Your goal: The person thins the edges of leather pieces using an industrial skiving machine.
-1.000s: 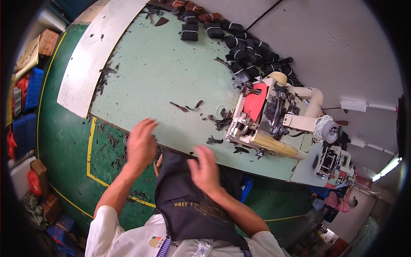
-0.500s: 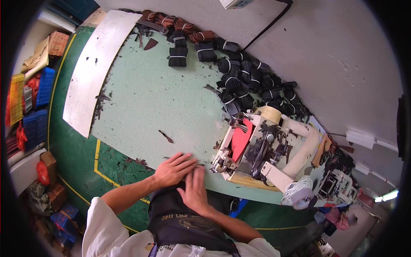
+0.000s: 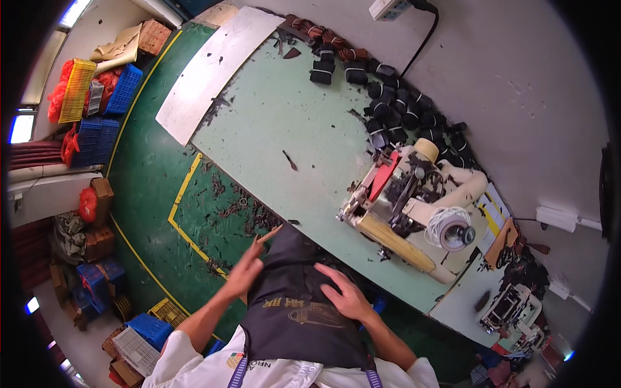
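Observation:
My left hand (image 3: 243, 274) hangs off the near table edge, over the floor beside my dark apron (image 3: 294, 284). A thin tan strip (image 3: 269, 234) sticks out from its fingertips; its kind is too blurred to tell. In front of the apron, my right hand (image 3: 343, 294) has its fingers apart and nothing in them. A small black piece (image 3: 294, 222) lies at the table edge, just past the strip. On the green tabletop (image 3: 259, 123) lies a dark narrow scrap (image 3: 290, 160).
A cream sewing-type machine (image 3: 414, 194) with a red part stands on the table's right side. Behind it pile strapped black bundles (image 3: 401, 107). A white board (image 3: 217, 71) covers the left end. Dark scraps (image 3: 242, 210) litter the floor; crates (image 3: 97, 139) stand far left.
Both hands have left the tabletop and drawn back toward me, moving apart. The tan strip now shows at my left hand. The whole view has shifted, bringing more floor into sight.

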`<control>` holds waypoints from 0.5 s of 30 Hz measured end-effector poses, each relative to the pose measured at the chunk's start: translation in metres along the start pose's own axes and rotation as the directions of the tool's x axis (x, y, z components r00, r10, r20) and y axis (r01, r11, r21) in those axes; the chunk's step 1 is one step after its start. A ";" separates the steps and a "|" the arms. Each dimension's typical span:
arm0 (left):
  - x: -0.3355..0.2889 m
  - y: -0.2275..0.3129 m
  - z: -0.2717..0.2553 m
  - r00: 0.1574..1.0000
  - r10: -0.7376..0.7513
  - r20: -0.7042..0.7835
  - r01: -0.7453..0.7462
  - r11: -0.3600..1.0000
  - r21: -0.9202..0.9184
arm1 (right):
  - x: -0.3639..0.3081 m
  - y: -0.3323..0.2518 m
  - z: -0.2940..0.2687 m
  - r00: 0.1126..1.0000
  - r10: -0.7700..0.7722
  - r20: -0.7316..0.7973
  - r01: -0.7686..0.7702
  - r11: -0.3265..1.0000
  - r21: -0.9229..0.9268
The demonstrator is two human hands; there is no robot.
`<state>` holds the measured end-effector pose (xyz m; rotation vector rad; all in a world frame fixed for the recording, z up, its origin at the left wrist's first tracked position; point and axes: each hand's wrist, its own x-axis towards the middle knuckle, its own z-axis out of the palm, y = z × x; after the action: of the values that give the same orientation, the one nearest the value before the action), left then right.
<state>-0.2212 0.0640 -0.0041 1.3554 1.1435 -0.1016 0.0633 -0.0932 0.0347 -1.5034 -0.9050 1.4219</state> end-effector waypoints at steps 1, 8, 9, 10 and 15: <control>-0.022 -0.002 0.013 0.977 0.032 0.213 -0.073 0.980 0.185 | -0.032 0.027 -0.002 0.997 0.053 0.057 -0.046 0.992 -0.117; -0.041 -0.067 -0.062 0.951 -0.184 -0.250 0.229 0.960 0.164 | -0.129 0.071 -0.017 0.737 0.499 -0.456 -0.417 0.867 0.275; -0.040 -0.059 -0.037 0.955 -0.175 -0.239 0.219 0.961 0.172 | -0.135 0.091 0.003 0.730 0.498 -0.468 -0.413 0.867 0.279; -0.041 -0.038 0.007 0.986 -0.128 -0.103 0.140 0.983 0.118 | -0.145 0.108 0.027 0.849 0.389 -0.358 -0.367 0.921 0.132; -0.002 -0.024 -0.040 0.916 -0.387 0.108 0.260 0.775 0.576 | -0.122 0.080 -0.012 0.672 0.643 -0.366 -0.716 0.691 -0.100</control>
<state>-0.2606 0.0872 -0.0122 1.5795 1.1948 -0.8819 0.0606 -0.2373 0.0061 -2.3423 -0.3005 1.5480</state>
